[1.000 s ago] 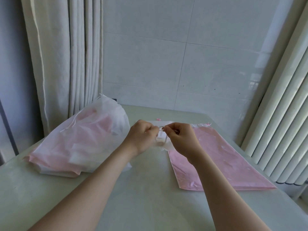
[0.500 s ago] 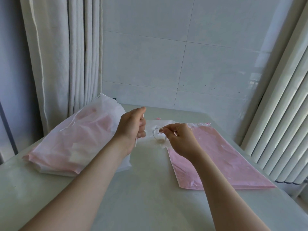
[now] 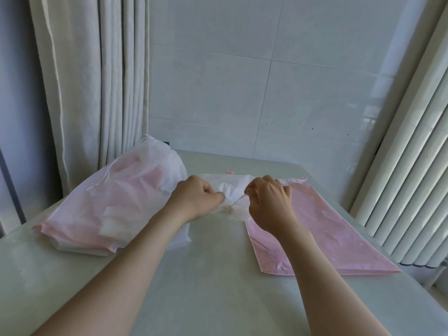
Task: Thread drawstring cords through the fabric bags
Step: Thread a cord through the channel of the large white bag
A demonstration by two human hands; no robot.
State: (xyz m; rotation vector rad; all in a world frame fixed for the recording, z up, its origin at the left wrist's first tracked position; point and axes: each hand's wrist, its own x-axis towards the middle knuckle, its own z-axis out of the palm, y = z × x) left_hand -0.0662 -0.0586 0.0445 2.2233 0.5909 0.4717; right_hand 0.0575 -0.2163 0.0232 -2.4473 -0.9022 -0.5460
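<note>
Logging change: left hand [image 3: 196,202] back down at white bag [image 3: 228,190], frame centre on tabletop [image 3: 218,275]; its fingers [image 3: 214,194] grip the gathered fabric, right hand [image 3: 269,204] pinches cord [image 3: 238,198] taut. We judge tightening underway.

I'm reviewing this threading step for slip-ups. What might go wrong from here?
The right hand holds the thin cord by a pinch alone, so it may slip free. The left hand grips the white bag bunched up, which could snag the cord. Pulling might also shift the flat pink bags beside it.
</note>
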